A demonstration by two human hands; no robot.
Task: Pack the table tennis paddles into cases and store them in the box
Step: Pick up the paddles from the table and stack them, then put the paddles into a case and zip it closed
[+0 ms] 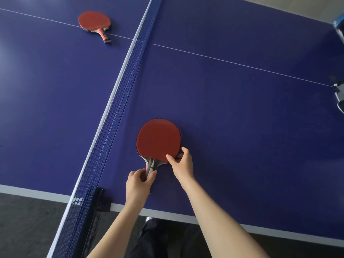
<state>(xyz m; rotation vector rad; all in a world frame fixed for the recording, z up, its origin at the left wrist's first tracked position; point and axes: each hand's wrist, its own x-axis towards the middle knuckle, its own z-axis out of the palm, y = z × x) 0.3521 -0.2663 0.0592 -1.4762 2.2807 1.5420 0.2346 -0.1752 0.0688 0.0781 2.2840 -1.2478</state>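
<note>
While both bare forearms reach forward over the near edge of the blue desk (242, 108), the left hand (138, 181) curls its fingers round the handle of the near paddle (159, 140), and the right hand (181, 162) pinches the lower right rim of its red blade between thumb and fingers. It lies just right of the net (119, 101). Another paddle (95, 22) lies flat at far left, beyond the net

No readable text anywhere here: faint marks run along the net (104, 146), too small to make out.
</note>
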